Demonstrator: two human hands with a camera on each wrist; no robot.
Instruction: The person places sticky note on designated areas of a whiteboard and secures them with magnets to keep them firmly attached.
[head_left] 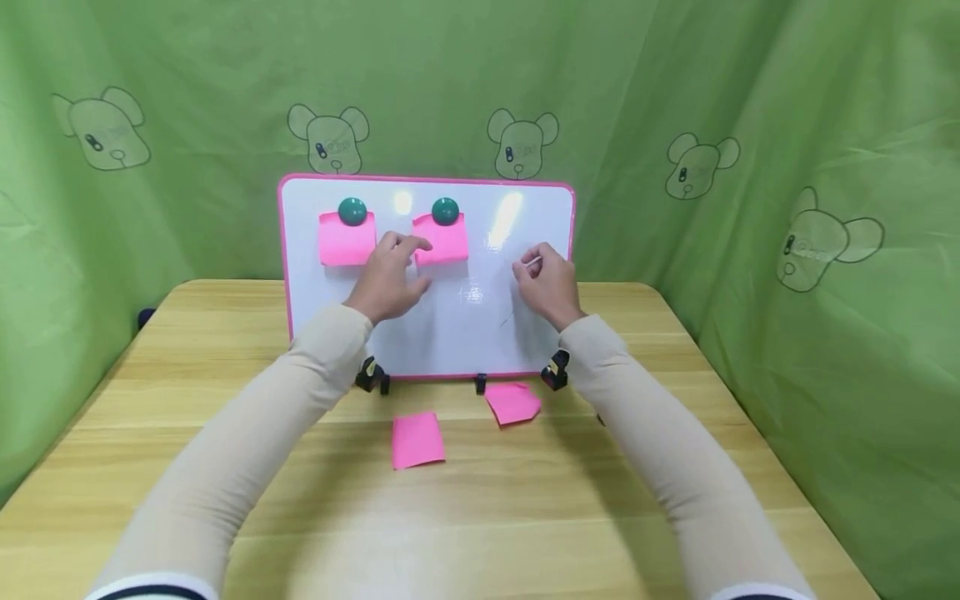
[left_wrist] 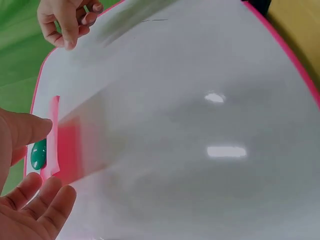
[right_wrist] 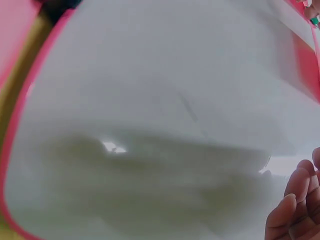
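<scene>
A pink note [head_left: 448,242] is hanging on the whiteboard [head_left: 480,337], between the left hand [head_left: 386,279] and the right hand [head_left: 551,287], just by the left fingers. A round green magnet [head_left: 446,211] is sitting over its top edge. In the left wrist view, the note's low edge seems to be poking out. The left hand is hovering there with thumb and fingers spread apart, gripping nothing; it is hard to tell if a fingertip is touching the paper. The right hand is bending its fingers near the whiteboard, away from the note; the pictures are not showing clearly if it is pinching anything.

The work seems to be about putting notes up with magnets. To do it well, the person should be keeping the paper flat and straight, with the magnet well over its top, and should be moving the left fingers gently so they are not bumping it.

On the outer side of the left hand, a second pink note [head_left: 343,246] is hanging under its own green dot [head_left: 352,212]. Below the hands, one loose note [head_left: 418,442] and another loose note [head_left: 513,403] are lying on the desk [head_left: 525,517]. Beyond both hands, a green curtain [head_left: 600,67] is hanging.
</scene>
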